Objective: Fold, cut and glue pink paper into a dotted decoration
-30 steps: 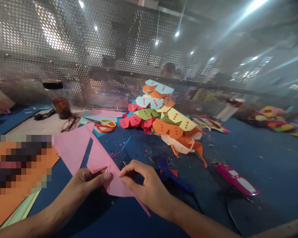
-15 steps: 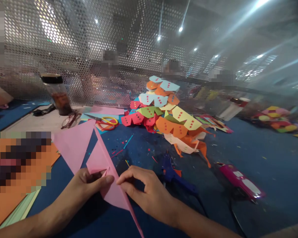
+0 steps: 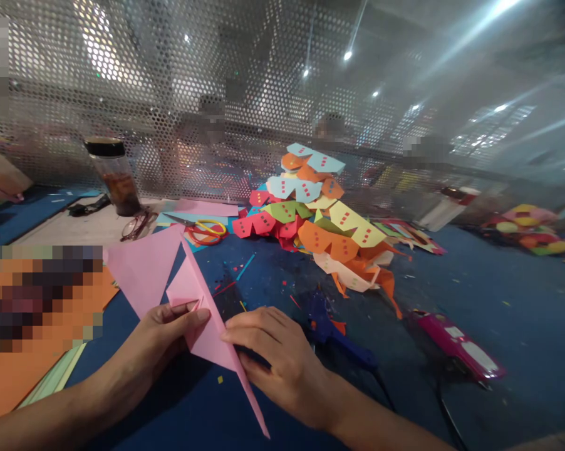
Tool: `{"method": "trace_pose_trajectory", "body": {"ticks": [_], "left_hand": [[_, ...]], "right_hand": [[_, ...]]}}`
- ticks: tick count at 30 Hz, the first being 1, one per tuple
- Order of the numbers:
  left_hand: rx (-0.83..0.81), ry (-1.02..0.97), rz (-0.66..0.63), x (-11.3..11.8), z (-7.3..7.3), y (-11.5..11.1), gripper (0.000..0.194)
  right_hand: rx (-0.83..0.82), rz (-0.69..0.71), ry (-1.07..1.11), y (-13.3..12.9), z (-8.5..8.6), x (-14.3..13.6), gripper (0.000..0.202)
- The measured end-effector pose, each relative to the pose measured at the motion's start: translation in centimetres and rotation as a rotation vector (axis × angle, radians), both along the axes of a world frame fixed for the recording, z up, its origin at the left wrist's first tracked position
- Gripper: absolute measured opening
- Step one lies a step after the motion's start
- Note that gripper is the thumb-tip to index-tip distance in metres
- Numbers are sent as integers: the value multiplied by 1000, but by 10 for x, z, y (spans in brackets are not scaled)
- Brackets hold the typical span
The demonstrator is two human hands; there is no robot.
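Observation:
A folded piece of pink paper [image 3: 215, 346] is held between my two hands above the blue table. My left hand [image 3: 170, 335] pinches a small fold near its middle, with the thumb on top. Fingers of my right hand [image 3: 275, 351] grip the long narrow folded edge on the other side; some fingertips are hidden behind the paper. Another flat pink sheet [image 3: 144, 269] lies just beyond my left hand. Scissors [image 3: 207, 232] with yellow and red handles rest farther back. To the right of my right hand lies a blue glue gun [image 3: 339, 341].
A pile of colourful folded paper pieces [image 3: 320, 213] stands at the back centre. A magenta device [image 3: 461, 344] lies at right. At left are an orange paper stack [image 3: 10, 388], glasses [image 3: 136, 225] and a jar [image 3: 118, 181]. Perforated metal panelling [image 3: 170, 94] stands behind.
My right hand has shifted, its fingers now lying more over and under the folded edge. The pink paper's lower end has lifted slightly. My left hand keeps its pinch.

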State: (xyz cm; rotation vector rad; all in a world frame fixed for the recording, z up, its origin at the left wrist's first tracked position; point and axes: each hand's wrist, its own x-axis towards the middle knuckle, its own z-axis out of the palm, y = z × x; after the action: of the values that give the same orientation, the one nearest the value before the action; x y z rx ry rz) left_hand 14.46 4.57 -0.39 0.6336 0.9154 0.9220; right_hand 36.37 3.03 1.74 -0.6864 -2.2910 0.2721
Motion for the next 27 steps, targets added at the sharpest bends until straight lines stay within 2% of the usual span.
{"method": "trace_pose_trajectory", "body": {"ticks": [5,9,15,18,23,27], "left_hand": [[14,-53,-81,2,2,-5,24],[58,-51,-114,4,-3,-6,30],[82,-13,-39,4,-10,-2,31],[82,-1,-63,4,-6,-2,31],[49,-11,-101,6,10,-7,29],[86,4,-67,8,13,-8,25]], "right_hand": [[67,-44,-9,-1,3,-1,25],[73,-59,-42,-1,3,-2,26],[95,-53,-69,-1,3,-2,24],[117,-29,-81,-1,3,-1,22],[97,-22,-108,-1,4,-1,20],[90,-18,-129,-2,4,-1,21]]}}
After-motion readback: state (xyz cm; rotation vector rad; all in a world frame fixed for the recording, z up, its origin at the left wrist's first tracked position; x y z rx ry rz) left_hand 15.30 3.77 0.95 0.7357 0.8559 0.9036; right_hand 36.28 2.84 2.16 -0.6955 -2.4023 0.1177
